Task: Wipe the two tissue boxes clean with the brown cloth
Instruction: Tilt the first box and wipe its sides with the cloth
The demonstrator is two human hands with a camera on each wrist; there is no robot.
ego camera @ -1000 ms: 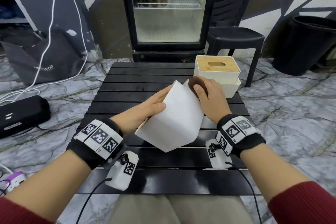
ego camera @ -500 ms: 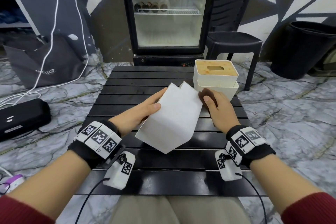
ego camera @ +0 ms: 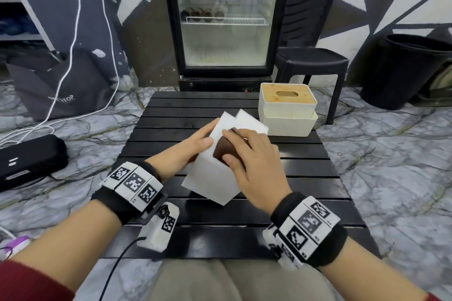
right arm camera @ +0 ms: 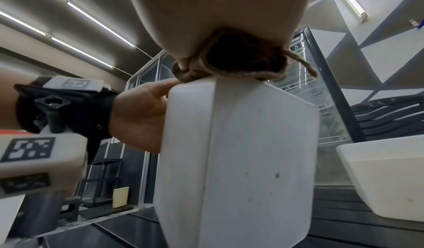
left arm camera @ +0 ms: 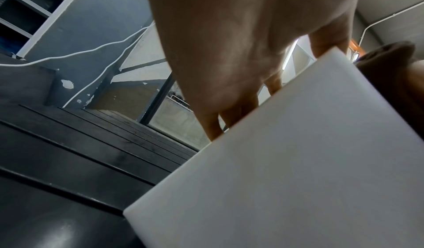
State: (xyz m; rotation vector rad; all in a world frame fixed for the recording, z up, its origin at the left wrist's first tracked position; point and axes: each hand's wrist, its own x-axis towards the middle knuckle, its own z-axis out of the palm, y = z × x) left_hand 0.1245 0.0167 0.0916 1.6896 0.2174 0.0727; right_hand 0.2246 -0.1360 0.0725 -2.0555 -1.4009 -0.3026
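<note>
Since 0.5 s earlier, the right hand (ego camera: 254,156) had carried the brown cloth (ego camera: 223,153) from beside the white tissue box (ego camera: 215,178) onto its upper face, so wiping had resumed. The left hand (ego camera: 186,151) gripped that tilted box above the tabletop (ego camera: 318,178). The 2nd tissue box (ego camera: 287,115) sat behind, its contents hidden.

Head downward; wrists upward, close.

Bright ceiling strip lights (right arm camera: 75,8); wide-angle edge distortion; right hand (ego camera: 254,161) motion-blurred.
</note>
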